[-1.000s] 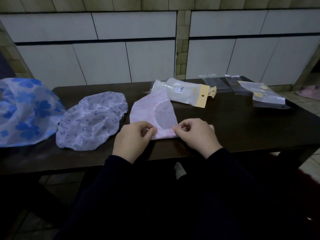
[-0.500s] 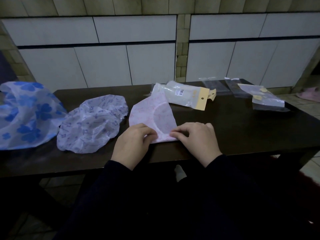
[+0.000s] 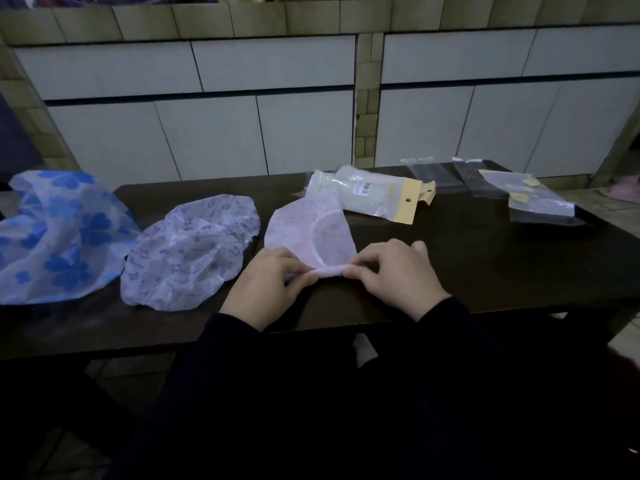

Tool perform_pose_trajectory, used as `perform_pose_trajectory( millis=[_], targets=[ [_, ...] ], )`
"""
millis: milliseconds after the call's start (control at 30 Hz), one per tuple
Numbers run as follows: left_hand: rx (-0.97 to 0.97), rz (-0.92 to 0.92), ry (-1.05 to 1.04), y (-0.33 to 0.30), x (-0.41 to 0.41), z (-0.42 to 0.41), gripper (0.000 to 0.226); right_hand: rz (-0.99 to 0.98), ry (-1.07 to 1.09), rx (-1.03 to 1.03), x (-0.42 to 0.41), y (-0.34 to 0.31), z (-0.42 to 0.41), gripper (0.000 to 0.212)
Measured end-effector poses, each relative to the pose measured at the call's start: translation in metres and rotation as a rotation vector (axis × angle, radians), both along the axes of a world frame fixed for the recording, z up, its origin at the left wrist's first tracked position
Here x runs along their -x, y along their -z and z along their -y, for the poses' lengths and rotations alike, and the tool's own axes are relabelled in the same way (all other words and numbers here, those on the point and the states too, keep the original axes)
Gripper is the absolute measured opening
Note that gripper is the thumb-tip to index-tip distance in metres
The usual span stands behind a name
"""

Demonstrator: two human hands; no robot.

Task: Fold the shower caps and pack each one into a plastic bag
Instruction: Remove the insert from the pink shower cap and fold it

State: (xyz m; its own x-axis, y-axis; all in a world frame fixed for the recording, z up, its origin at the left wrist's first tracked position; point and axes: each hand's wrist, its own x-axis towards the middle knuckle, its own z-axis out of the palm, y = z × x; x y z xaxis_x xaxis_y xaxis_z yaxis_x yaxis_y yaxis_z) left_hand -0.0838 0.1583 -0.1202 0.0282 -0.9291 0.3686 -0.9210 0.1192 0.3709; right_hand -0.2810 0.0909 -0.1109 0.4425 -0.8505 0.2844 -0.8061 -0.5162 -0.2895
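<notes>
A pink patterned shower cap (image 3: 304, 230), folded flat, lies on the dark table (image 3: 467, 265) in front of me. Its near edge is rolled into a narrow tube. My left hand (image 3: 270, 282) pinches the left end of that roll and my right hand (image 3: 391, 271) pinches the right end. A lilac printed shower cap (image 3: 190, 251) lies crumpled to the left. Further left sits a blue flowered shower cap (image 3: 59, 233). A packed plastic bag (image 3: 370, 195) with a yellow header card rests just behind the pink cap.
Empty clear plastic bags (image 3: 433, 174) lie at the table's back right, with another bag (image 3: 533, 202) holding yellow pieces beside them. White tiled cabinet panels (image 3: 277, 133) stand behind the table. The table's front edge runs just under my wrists.
The near edge of the pink cap has been rolled up from flat into a narrow tube between my fingers. Both hands stayed at that edge.
</notes>
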Motion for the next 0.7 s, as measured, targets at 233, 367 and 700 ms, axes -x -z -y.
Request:
perform_pose_trajectory(
  millis=[233,367,700],
  targets=[
    [-0.005,-0.205,-0.158,-0.006,0.008,0.002,0.009,0.022,-0.010,-0.032,0.001,-0.001,0.009,0.026],
    [0.010,-0.178,-0.175,-0.005,0.011,0.007,0.012,0.019,0.050,-0.047,0.003,0.000,0.012,0.030],
    [0.180,0.160,-0.119,0.001,0.019,0.012,0.014,0.101,0.056,0.284,0.005,0.011,0.008,0.023]
  ],
)
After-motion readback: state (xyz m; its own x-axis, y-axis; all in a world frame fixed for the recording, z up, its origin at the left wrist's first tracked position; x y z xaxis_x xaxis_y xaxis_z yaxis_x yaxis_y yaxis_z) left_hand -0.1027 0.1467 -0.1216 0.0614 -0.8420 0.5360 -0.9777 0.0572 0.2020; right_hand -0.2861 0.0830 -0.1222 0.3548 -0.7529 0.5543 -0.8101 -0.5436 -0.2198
